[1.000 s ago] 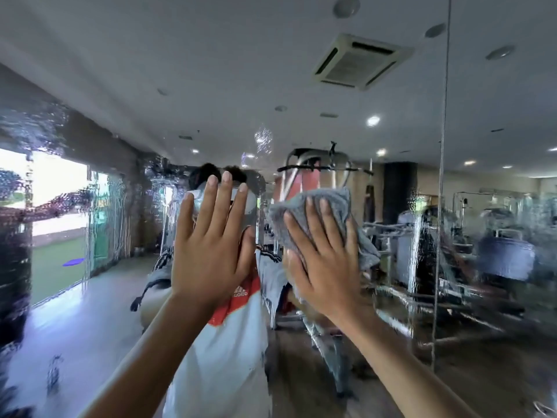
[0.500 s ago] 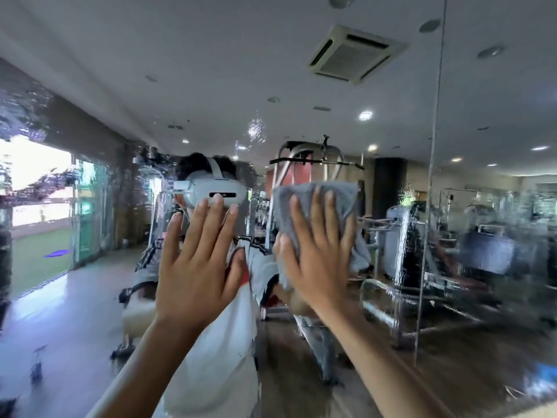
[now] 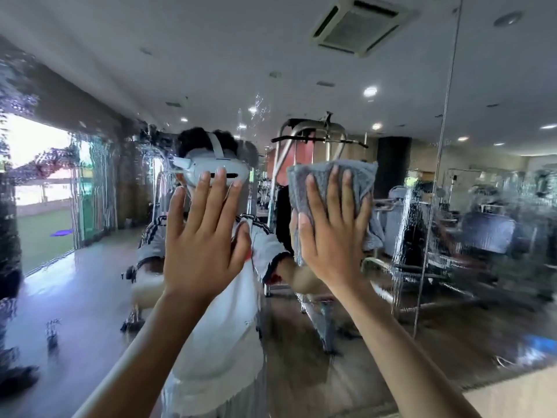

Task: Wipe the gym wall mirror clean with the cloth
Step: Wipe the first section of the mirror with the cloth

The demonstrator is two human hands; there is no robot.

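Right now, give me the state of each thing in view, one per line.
Mirror, wet, streaked with water on its left and right parts.
Cloth, grey, folded, pressed flat to the mirror.
Right hand, fingers straight, pressing the cloth.
Left hand, fingers straight and spread, holding nothing.

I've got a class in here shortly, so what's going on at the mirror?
A person is wiping the large gym wall mirror with a folded grey terry cloth. Their right hand presses the cloth flat against the glass with straight fingers, while the empty left hand lies spread on the glass beside it. Wet streaks and droplets show on the glass to the left and right, so the wiping is not finished.
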